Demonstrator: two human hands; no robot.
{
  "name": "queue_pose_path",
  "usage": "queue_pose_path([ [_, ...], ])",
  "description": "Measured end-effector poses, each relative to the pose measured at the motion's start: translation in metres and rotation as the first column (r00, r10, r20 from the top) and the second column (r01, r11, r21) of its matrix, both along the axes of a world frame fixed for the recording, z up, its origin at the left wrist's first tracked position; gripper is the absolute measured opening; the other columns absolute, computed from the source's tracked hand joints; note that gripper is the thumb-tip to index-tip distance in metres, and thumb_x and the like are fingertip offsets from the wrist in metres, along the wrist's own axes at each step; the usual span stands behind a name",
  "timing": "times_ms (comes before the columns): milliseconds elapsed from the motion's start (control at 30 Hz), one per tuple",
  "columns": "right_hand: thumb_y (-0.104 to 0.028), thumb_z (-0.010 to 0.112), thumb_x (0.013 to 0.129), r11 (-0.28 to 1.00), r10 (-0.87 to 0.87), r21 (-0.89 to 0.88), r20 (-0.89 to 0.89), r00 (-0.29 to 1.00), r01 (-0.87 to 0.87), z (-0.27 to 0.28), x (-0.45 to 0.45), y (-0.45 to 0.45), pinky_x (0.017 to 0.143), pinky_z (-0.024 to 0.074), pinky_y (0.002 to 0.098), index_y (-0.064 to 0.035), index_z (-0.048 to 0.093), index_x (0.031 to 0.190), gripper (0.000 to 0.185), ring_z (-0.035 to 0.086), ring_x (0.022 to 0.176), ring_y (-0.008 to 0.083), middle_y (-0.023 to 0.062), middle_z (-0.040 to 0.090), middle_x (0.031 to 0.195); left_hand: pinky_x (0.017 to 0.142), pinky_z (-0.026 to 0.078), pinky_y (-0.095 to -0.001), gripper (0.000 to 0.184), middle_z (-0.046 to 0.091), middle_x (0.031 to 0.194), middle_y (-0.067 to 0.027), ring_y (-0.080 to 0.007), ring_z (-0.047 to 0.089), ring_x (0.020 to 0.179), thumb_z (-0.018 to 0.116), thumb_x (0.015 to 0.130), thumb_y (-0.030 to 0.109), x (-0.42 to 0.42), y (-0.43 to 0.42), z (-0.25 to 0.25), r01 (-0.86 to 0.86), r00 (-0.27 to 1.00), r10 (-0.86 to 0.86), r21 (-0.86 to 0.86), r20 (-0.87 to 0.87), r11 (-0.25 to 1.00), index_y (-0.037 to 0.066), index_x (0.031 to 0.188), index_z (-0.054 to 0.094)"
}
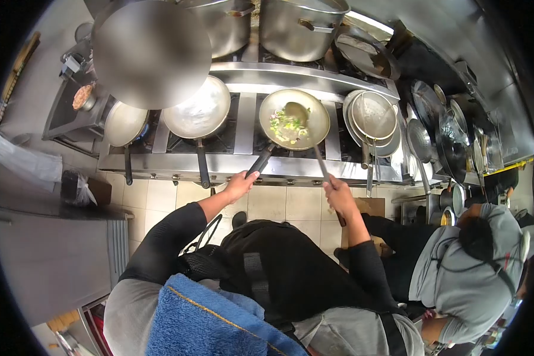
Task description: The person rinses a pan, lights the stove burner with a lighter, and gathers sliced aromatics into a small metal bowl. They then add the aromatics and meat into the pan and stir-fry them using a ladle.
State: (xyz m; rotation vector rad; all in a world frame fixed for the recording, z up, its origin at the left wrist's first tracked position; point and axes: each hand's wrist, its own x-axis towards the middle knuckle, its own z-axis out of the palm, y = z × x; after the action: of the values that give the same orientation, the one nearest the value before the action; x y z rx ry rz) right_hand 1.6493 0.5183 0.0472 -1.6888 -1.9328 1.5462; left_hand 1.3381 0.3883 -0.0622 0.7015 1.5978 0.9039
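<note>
My left hand is closed round the black handle of a frying pan on the stove. Chopped green and pale pieces lie in that pan. A ladle has its bowl down in the pan among the pieces, and its long handle slants toward me. My right hand wraps round the ladle's handle near its dark end. Left of this pan sits a pale, shiny pan with its black handle pointing at me. Another pan stands farther left, with a blue flame at its side.
Large metal pots stand on the back burners. Strainers are stacked over plates right of my pan, and more pans hang or lean farther right. A person in grey is at the lower right. A blurred round patch covers the upper left.
</note>
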Motion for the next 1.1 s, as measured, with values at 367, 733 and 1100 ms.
queue_pose_path([
  [367,-0.022,0.062,0.091,0.942,0.047,0.329,0.073,0.996,-0.069,-0.028,0.023,0.023,0.092,0.0480,0.0398,-0.0017,0.055,0.131,0.045,0.061,0.111,0.0376,0.0283,0.061,0.117,0.065,0.048,-0.0226,0.030,0.062,0.084,0.0002,-0.0065,0.055,0.071,0.065,0.093,0.029,-0.002,-0.016,-0.009,-0.204,0.970,0.194,0.055,0.149,0.977,0.001,0.104,0.066],
  [733,-0.016,0.059,0.087,0.791,0.071,0.467,0.571,0.818,-0.395,0.027,0.039,-0.010,0.082,0.0510,0.0488,-0.0269,0.051,0.137,0.052,0.062,0.099,0.0407,0.0193,0.062,0.116,0.073,0.050,-0.0262,0.030,0.065,0.087,-0.0012,-0.0103,0.059,0.079,0.068,0.091,0.027,-0.006,-0.018,-0.015,-0.269,0.963,0.268,0.027,0.041,0.963,0.000,0.102,0.069],
  [1100,-0.012,0.064,0.083,0.794,0.216,0.484,0.342,0.914,-0.369,0.045,0.055,0.005,0.078,0.0499,0.0400,0.0006,0.061,0.122,0.041,0.067,0.088,0.0336,0.0231,0.068,0.092,0.072,0.057,-0.0293,0.022,0.068,0.099,-0.0075,-0.0154,0.065,0.081,0.064,0.091,0.019,-0.013,-0.019,-0.048,-0.263,0.964,0.265,0.057,-0.016,0.963,0.000,0.100,0.069],
])
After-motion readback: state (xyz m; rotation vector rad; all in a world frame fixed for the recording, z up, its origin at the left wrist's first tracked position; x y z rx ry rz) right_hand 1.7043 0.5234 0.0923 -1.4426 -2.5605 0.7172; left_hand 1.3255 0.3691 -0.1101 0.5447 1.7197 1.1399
